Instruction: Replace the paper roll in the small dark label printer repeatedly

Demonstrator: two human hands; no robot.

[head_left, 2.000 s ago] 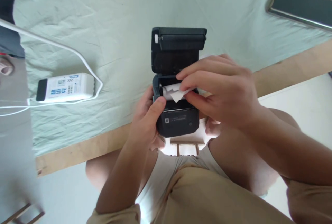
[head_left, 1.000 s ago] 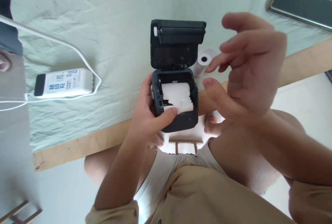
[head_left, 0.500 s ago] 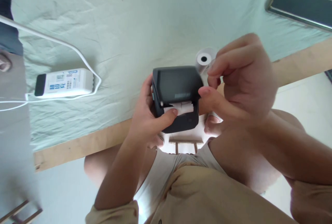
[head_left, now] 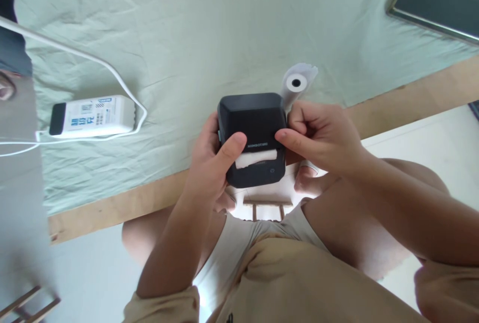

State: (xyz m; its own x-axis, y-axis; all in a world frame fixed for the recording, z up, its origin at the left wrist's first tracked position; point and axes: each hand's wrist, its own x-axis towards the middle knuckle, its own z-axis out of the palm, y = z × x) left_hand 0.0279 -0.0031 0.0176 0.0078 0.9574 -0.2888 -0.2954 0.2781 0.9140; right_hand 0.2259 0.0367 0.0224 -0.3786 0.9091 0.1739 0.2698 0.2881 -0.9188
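Observation:
A black label printer [head_left: 258, 121] is held between both hands at the table's front edge, its lid down. White paper [head_left: 256, 158] sticks out of the slot below the lid. My left hand [head_left: 211, 163] wraps the printer's left side, with the thumb resting on the lid. My right hand [head_left: 324, 133] grips the right side, thumb on the lid's right edge and fingers curled. Just behind the printer, a white paper roll [head_left: 297, 83] with a dark core stands on the cloth, its loose end sticking out.
A green cloth [head_left: 179, 44] covers the table, whose wooden edge [head_left: 119, 203] runs along the front. At left lies a white boxy device [head_left: 93, 116] with a white cable [head_left: 86, 54] around it. A dark flat object [head_left: 437, 9] lies at the far right.
The printer's lid, slightly raised before, has come down flat over the paper. My right hand has moved down and left onto the printer, and my left thumb has shifted from the paper to the lid.

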